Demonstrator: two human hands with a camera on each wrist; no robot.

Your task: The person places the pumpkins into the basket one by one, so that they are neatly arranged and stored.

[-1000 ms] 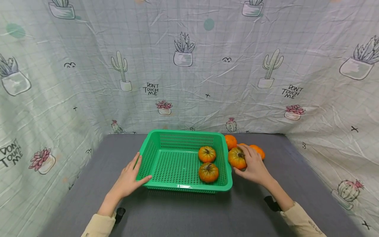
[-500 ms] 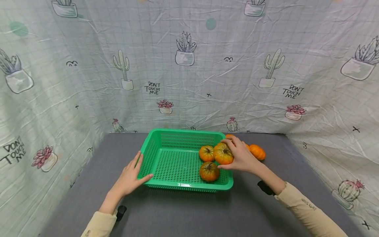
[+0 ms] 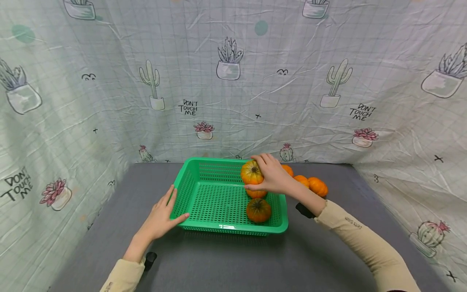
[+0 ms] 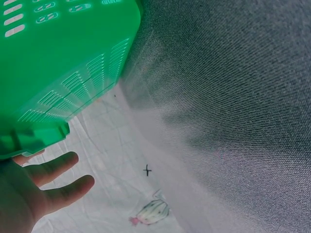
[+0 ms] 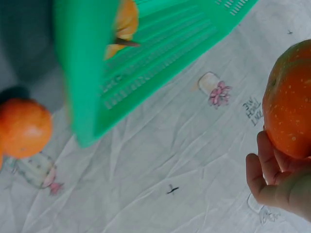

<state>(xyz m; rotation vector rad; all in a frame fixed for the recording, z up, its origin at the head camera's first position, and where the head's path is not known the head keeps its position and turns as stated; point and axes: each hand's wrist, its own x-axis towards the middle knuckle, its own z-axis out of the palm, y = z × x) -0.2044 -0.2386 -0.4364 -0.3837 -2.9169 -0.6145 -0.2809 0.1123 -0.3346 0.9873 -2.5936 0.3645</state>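
Observation:
In the head view, the right hand (image 3: 271, 174) grips an orange pumpkin with greenish-yellow streaks (image 3: 251, 173) over the back right part of a green plastic basket (image 3: 233, 228). Below it, one pumpkin (image 3: 257, 194) is partly hidden, and another (image 3: 258, 210) sits nearer the front. The left hand (image 3: 158, 219) rests at the basket's left front corner, its fingers spread and straight. Seen by the left wrist camera, the fingers of the left hand (image 4: 43, 187) are straight beside the basket rim (image 4: 34, 138). In the right wrist view, the right hand (image 5: 282, 179) holds the pumpkin (image 5: 291, 104).
Several orange pumpkins (image 3: 317, 187) lie on the grey table (image 3: 233, 263) to the right of the basket. A pale cloth printed with cacti (image 3: 233, 101) hangs behind the table and along both sides.
The right hand gripped the pumpkin beside the basket and carried it left and back, over the basket's right wall. The left hand has stayed at its corner.

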